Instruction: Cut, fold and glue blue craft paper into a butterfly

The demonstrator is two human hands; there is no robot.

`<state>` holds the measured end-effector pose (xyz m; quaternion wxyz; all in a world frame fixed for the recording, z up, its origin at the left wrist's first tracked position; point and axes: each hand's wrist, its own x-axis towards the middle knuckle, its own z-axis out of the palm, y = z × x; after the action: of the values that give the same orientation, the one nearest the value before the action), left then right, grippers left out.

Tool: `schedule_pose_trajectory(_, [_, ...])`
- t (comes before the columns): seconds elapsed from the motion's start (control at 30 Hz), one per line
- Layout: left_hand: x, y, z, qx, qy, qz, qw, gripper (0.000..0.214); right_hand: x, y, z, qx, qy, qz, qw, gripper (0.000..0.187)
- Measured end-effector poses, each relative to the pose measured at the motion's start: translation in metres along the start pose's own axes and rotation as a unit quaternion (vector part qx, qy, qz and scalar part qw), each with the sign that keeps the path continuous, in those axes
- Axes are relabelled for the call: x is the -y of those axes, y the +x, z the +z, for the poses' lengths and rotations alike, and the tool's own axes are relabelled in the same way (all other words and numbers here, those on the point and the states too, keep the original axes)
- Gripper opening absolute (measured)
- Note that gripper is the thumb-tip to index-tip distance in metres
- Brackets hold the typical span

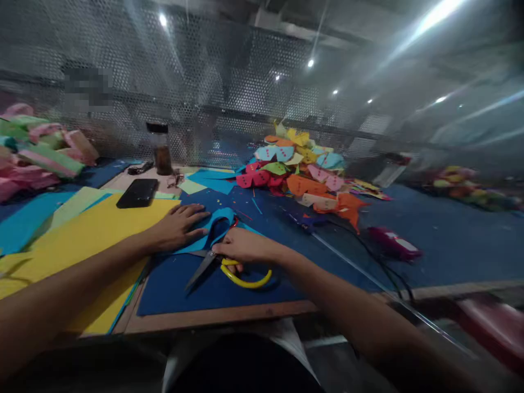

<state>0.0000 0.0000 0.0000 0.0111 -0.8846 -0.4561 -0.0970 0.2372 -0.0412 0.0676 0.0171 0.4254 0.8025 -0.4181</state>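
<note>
My right hand [243,246] is closed around a pair of scissors [245,279] with yellow handles, low over the blue mat. Their blades point down and to the left, parted, with one near the lower edge of a bright blue paper piece [220,219]. That piece curls up in a loop between my two hands. My left hand [177,226] lies with its fingers stretched out on the left part of the blue paper. Beneath that wrist are large yellow sheets [102,240]. Whether the blades touch the paper is hard to make out.
A black phone [137,193] lies on the yellow sheets, near a dark-lidded jar [161,150]. Colourful paper cut-outs [301,169] are heaped behind the mat. A glue gun [305,221] with a cable and a purple object [393,243] lie right. Pink and green paper pieces [45,147] stand left.
</note>
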Motion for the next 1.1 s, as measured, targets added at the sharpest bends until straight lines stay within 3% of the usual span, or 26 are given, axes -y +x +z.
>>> schedule_pose_trajectory(0.27, [-0.001,0.002,0.0,0.0,-0.002,0.002,1.0,0.065,0.002,-0.01,0.0,0.0,0.013,0.014,1.0,0.045])
schedule_pose_trajectory(0.57, [0.001,0.001,0.0,-0.002,0.001,0.012,1.0,0.061,0.003,-0.001,0.004,-0.001,0.018,-0.001,1.0,0.045])
schedule_pose_trajectory(0.9, [-0.011,0.002,0.002,-0.024,0.008,0.0,1.0,0.063,-0.003,-0.009,0.002,0.006,0.01,0.011,1.0,0.048])
schedule_pose_trajectory(1.1, [-0.003,0.002,0.002,-0.035,0.014,-0.003,0.999,0.063,0.0,-0.01,0.001,0.003,0.017,0.023,1.0,0.047])
